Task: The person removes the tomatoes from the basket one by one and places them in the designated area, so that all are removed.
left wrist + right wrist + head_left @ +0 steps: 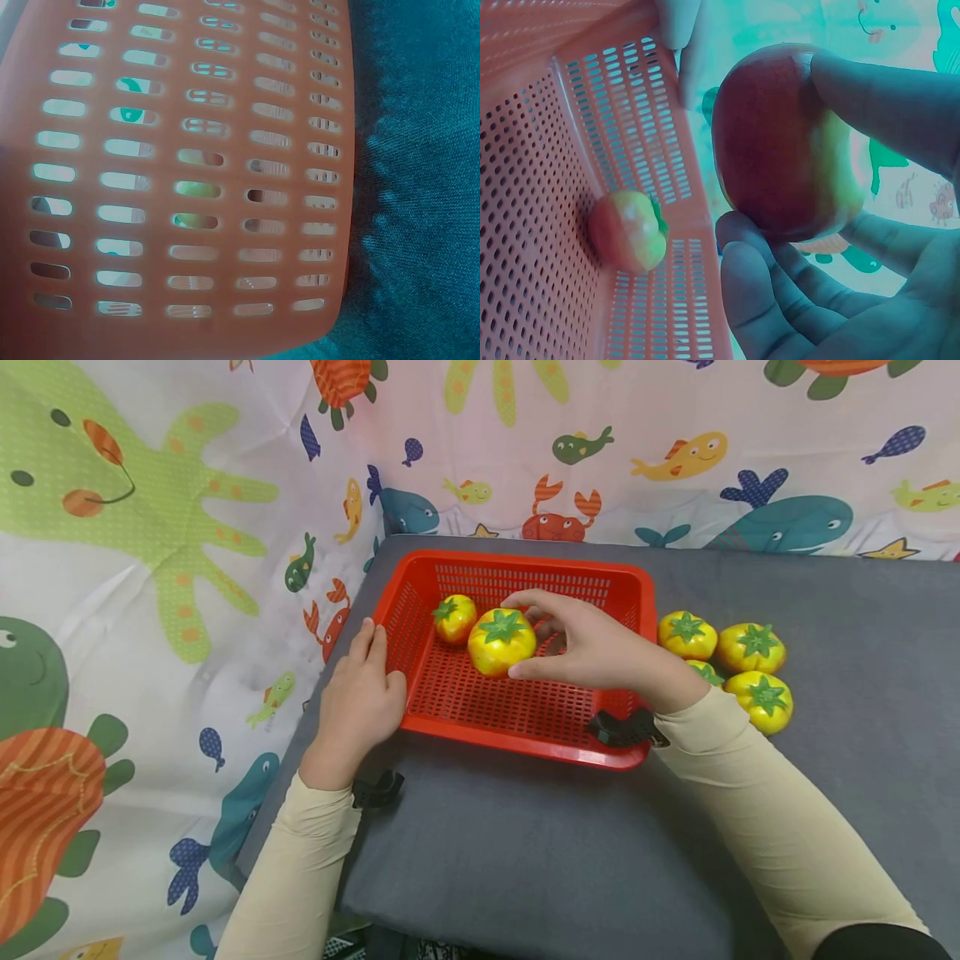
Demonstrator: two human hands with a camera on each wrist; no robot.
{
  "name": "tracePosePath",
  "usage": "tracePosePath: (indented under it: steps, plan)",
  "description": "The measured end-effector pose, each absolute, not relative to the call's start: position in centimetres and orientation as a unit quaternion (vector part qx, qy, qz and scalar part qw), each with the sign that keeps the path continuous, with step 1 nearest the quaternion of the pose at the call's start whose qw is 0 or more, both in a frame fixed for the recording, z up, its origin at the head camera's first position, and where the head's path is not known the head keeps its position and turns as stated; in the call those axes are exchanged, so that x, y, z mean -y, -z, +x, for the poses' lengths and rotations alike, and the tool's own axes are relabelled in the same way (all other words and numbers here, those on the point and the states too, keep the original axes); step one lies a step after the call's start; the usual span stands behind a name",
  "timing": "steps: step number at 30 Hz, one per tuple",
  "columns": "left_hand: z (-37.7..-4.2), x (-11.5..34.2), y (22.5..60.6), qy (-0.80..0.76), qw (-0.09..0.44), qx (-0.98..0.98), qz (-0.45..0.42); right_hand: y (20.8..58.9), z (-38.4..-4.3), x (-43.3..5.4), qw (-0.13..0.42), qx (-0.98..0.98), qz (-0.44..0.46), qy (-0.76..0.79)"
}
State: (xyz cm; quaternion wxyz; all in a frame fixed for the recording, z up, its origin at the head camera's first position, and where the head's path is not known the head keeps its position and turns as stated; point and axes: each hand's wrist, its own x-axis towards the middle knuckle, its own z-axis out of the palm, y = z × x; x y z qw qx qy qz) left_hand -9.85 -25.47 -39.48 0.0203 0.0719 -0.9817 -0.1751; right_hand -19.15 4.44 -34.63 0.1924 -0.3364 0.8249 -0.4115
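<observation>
Resting on grey cloth (862, 735), the red basket (487, 741) sits near sea-animal-printed hangings (510, 460).

Pale sheeting (495, 464) printed with sea creatures (558, 527) borders a grey tabletop (510, 843).

Bright head view, bluish wrist views
</observation>
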Motion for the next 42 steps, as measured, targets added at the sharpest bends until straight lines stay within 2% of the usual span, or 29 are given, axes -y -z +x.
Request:
tracePosePath:
  steps: [21,42]
  plan:
    - [-9.9,25.4,39.7,0.177,0.018,0.981,0.075,34.9,-18.0,-7.2,0.170,-0.829,-0.324,0.423]
    - [-9.8,25.6,39.6,0.179,0.023,0.981,0.069,34.8,-16.9,-10.8,0.177,-0.834,-0.272,0.446]
